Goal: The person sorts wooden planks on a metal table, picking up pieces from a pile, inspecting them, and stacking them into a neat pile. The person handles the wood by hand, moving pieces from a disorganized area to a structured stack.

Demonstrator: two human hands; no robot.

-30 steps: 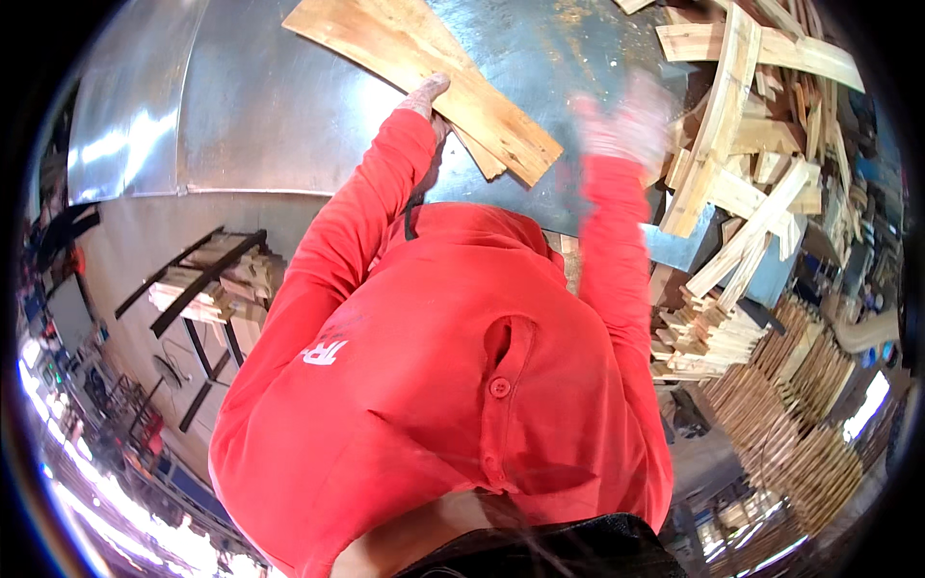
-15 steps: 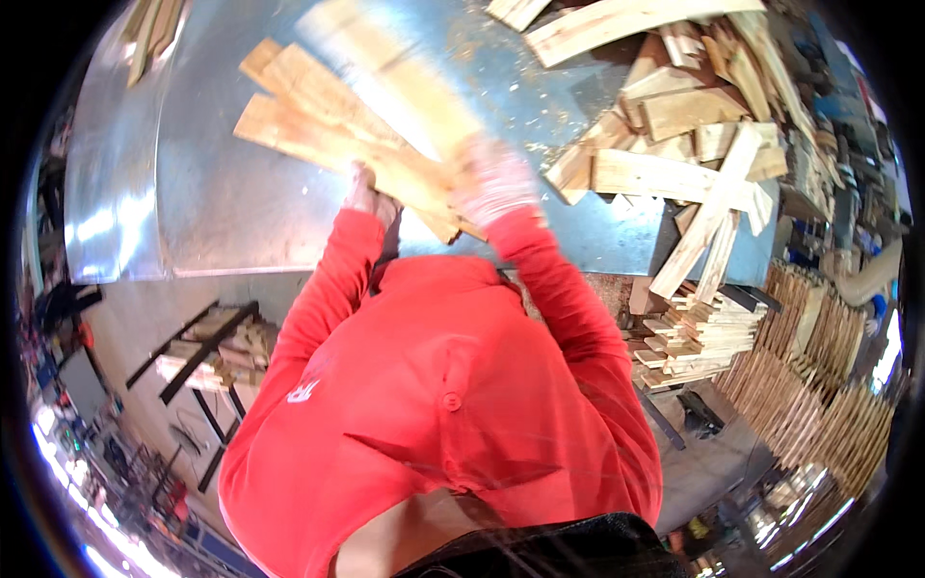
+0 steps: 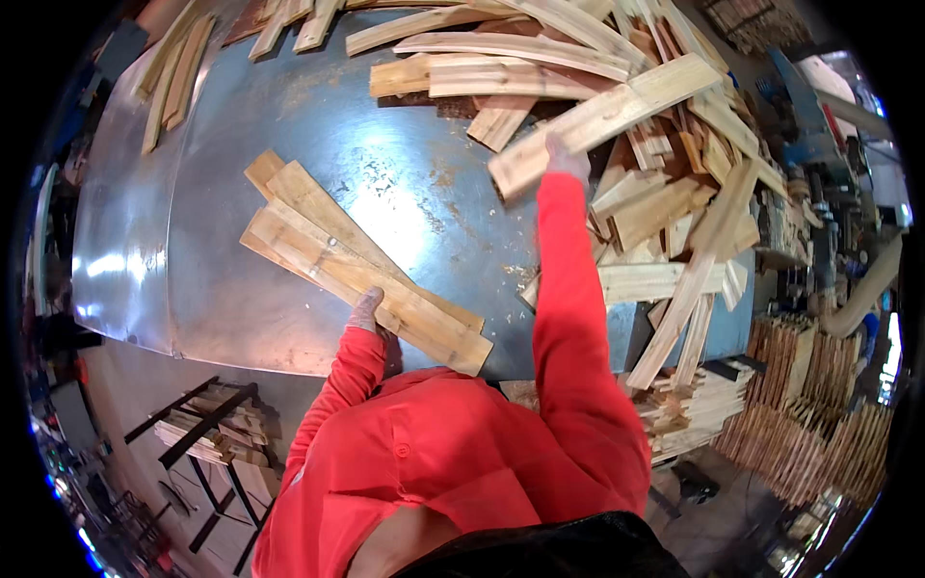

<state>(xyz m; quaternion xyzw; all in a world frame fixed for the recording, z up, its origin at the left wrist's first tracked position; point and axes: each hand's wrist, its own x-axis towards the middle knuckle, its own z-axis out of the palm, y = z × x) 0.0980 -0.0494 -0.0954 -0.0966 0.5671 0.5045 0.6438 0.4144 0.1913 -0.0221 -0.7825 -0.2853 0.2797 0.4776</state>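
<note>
My left hand grips the near edge of a few wooden boards, thumb on top, close to the table's front edge. Those boards overlap in a slight fan, slanting from upper left to lower right. Farther out, my right arm is stretched forward, and my right hand is closed on a long wooden plank at its near side. That plank lies at a slant over the heaped offcuts on the right. Most of the right hand's fingers are hidden beneath it.
Loose boards heap up along the far and right parts of the metal table. A few narrow strips lie at the far left. Stacked wood stands on the floor at right; a black-framed rack holds boards at lower left.
My right hand has left the boards near my left hand and reached forward right, onto a plank at the heap. The left hand keeps its boards. The view has tilted toward the far side.
</note>
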